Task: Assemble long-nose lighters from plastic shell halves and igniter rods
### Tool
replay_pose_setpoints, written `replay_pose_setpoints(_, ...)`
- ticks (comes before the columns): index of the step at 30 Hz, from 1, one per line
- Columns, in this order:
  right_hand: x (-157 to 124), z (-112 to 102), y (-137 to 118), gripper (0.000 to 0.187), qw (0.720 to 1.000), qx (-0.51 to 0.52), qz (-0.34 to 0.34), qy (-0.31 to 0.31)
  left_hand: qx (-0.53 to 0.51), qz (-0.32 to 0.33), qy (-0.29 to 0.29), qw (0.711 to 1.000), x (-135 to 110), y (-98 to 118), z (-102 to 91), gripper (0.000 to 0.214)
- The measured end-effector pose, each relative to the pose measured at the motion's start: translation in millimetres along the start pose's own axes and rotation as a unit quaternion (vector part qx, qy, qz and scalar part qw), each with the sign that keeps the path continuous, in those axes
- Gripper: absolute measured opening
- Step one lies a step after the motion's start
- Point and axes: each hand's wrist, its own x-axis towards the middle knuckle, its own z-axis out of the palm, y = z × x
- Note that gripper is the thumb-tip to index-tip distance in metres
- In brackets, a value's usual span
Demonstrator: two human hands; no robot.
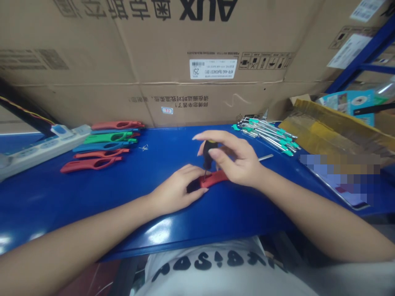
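My right hand (242,162) is closed around a small black screwdriver (208,155) with a yellow mark at its top. The screwdriver stands nearly upright, its thin blade reaching down onto a red lighter handle (215,178). With fingers and thumb on either side, my left hand (174,190) grips the left end of that handle against the blue table (135,222). A metal rod (266,157) sticks out to the right, behind my right hand; its other end is hidden.
Left lie several red, green and blue lighter handles (92,164), with small screws (144,147) beside them and a power strip (46,148). At back right are metal rods with green parts (271,133), a yellow-taped box (336,125) and a phone (339,181). Cardboard (123,94) stands behind.
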Motion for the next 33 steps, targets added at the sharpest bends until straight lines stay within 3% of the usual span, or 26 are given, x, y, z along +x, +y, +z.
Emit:
replay_pose_setpoints(4,-0.5,0.6,0.1,0.022,0.985,-0.128,-0.061,0.099,-0.004,0.004,0.005,1.000,-0.1,-1.0,0.8,0.031)
replay_pose_setpoints(7,1.3,0.6,1.2,0.035,0.998,-0.038,-0.011,0.046,-0.010,0.003,-0.005,1.000,0.3,-0.2,0.2,0.033)
replay_pose_setpoints(9,2.4,0.4,2.9,0.033,0.999,0.013,0.017,0.026,-0.010,-0.001,-0.007,1.000,0.4,0.6,-0.4,0.033)
replay_pose_setpoints(12,2.4,-1.2,5.2,0.025,0.995,-0.050,-0.034,0.075,-0.010,-0.004,-0.001,1.000,0.3,1.2,-0.8,0.031)
replay_pose_setpoints(14,1.7,-1.9,4.9,0.026,0.991,-0.079,-0.070,0.076,-0.010,-0.002,0.001,1.000,0.2,1.2,-0.7,0.031)
replay_pose_setpoints(17,0.8,-0.5,1.8,0.039,1.000,-0.006,-0.017,0.008,-0.003,-0.001,-0.005,1.000,0.5,1.1,-0.7,0.031)
replay_pose_setpoints(19,0.3,0.7,-0.3,0.036,1.000,0.007,0.006,-0.002,-0.003,-0.001,-0.004,1.000,0.6,1.1,-0.7,0.032)
replay_pose_setpoints(23,0.8,0.2,-3.5,0.024,0.988,-0.112,-0.080,0.073,-0.007,-0.003,-0.002,1.000,0.9,1.4,-0.8,0.032)
replay_pose_setpoints(28,4.1,-0.1,-6.7,0.034,1.000,0.025,-0.017,-0.005,-0.001,-0.005,-0.009,1.000,0.9,1.3,-0.9,0.032)
replay_pose_setpoints(33,3.8,-2.2,-4.0,0.026,0.989,-0.069,-0.121,0.049,-0.005,-0.006,-0.006,1.000,0.2,0.0,-0.1,0.031)
